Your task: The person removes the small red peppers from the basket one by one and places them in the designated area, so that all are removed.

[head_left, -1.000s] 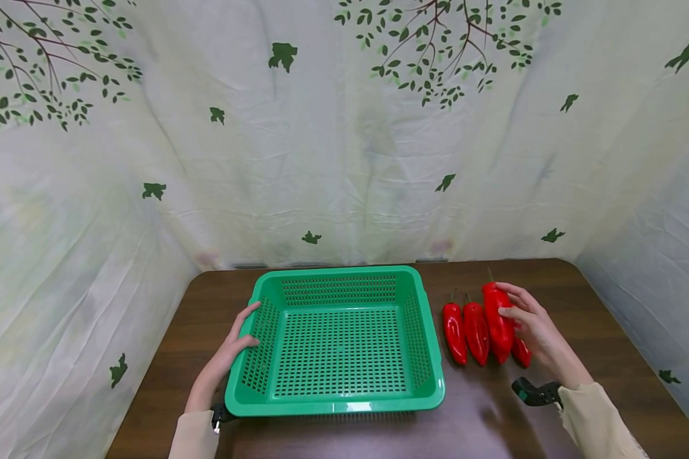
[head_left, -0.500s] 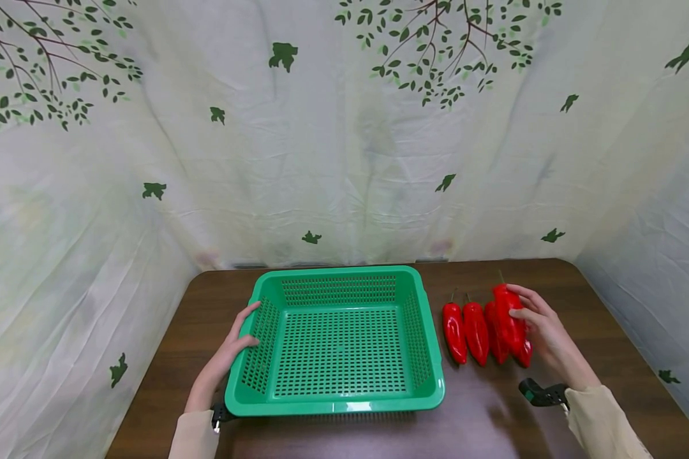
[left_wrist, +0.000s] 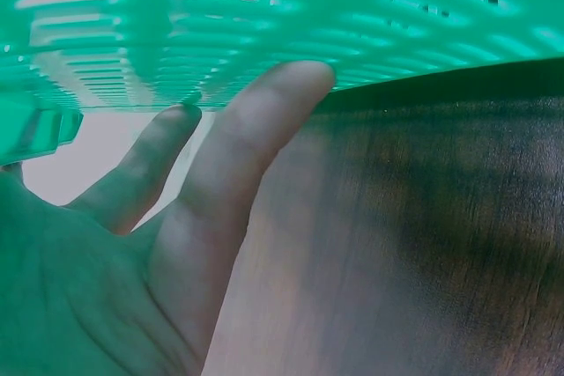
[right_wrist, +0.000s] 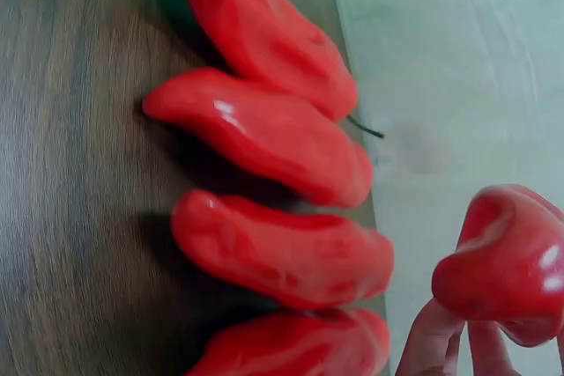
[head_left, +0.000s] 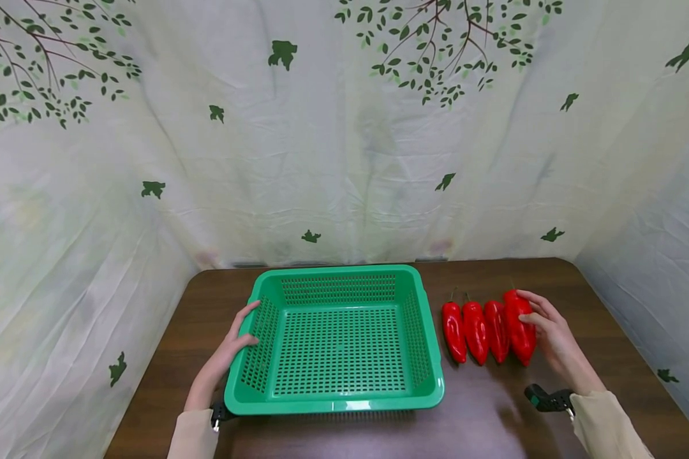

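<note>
My left hand (head_left: 226,350) grips the left rim of a green perforated plastic basket (head_left: 335,405); thumb and a finger show over the edge in the head view. From below, the left wrist view has two digits against the green wall. Right of the basket my right hand (head_left: 554,341) holds a red pepper (head_left: 519,326) between thumb and fingers. That held pepper (right_wrist: 507,270) is above the table in the right wrist view. Several other red peppers, among them one pepper (right_wrist: 282,248) near the middle, lie side by side, stems pointing away. The held one hides the rightmost in the head view.
The brown wooden table (head_left: 172,357) carries the basket and peppers. A pale curtain (head_left: 344,159) printed with leaves hangs behind and along both sides. Black camera mounts (head_left: 548,398) sit at the wrists.
My right hand has moved right with the held pepper, from above the third pepper in the row to above the rightmost, and slightly lower. The left hand and basket stay put.
</note>
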{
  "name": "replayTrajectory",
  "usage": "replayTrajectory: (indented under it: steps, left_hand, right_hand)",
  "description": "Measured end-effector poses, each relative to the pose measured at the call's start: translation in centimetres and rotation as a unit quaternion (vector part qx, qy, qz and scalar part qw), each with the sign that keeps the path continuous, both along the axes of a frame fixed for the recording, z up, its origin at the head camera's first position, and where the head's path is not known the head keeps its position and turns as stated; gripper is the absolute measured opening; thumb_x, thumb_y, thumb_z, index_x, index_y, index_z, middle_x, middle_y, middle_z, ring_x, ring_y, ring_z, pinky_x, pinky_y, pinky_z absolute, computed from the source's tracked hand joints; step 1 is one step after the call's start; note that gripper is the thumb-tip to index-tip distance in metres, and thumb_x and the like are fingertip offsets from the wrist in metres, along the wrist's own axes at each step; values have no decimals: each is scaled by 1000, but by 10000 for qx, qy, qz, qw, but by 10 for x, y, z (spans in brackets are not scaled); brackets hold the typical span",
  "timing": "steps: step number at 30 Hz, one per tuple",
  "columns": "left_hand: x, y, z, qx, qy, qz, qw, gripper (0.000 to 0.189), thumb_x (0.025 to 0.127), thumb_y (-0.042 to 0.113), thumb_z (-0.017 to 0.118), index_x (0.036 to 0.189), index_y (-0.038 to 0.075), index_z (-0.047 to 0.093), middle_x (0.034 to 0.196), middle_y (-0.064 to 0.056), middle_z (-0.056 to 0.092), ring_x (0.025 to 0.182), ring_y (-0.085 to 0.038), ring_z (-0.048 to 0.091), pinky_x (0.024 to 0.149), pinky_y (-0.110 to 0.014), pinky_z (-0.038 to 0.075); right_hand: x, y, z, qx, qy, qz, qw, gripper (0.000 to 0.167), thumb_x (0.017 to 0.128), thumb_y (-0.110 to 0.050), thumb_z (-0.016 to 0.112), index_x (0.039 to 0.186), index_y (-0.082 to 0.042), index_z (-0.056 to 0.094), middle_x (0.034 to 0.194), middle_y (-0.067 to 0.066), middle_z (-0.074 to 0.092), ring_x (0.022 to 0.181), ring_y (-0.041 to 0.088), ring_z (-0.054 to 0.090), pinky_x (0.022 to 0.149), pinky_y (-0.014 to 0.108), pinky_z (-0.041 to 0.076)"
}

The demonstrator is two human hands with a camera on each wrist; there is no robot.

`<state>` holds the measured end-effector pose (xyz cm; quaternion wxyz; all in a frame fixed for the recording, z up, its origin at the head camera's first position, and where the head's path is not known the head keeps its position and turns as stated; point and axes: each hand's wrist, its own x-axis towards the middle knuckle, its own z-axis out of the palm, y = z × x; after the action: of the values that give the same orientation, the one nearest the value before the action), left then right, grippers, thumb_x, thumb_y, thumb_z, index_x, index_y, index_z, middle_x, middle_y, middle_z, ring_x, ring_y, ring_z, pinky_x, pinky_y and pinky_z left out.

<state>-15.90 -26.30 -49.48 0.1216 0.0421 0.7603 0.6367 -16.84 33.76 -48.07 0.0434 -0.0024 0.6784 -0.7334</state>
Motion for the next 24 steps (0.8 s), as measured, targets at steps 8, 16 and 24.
replayTrajectory:
  steps: [8,16,24]
  left_hand:
    - [0,0,0,17,-70,16,10000,71,90,6,42,152,24,11,149,-21,11,118,-46,37,80,-42,48]
    - [0,-1,0,19,-11,-32,10000,71,90,6,42,152,23,10,149,-21,10,119,-47,36,80,-43,48]
    - [0,0,-1,-18,-43,31,10000,71,89,6,42,152,24,12,149,-21,10,119,-46,36,80,-42,48]
  right_hand:
    - [-1,12,-5,-190,181,-109,9996,39,99,-10,45,136,-21,46,120,-10,49,97,6,55,77,22,50]
    - [-3,20,-10,-370,239,-370,9983,38,98,-6,44,132,-23,50,114,-11,52,95,6,55,76,21,50]
    - [-2,25,-16,-149,125,-549,9983,37,99,-8,46,133,-23,49,113,-12,50,93,4,54,74,20,50]
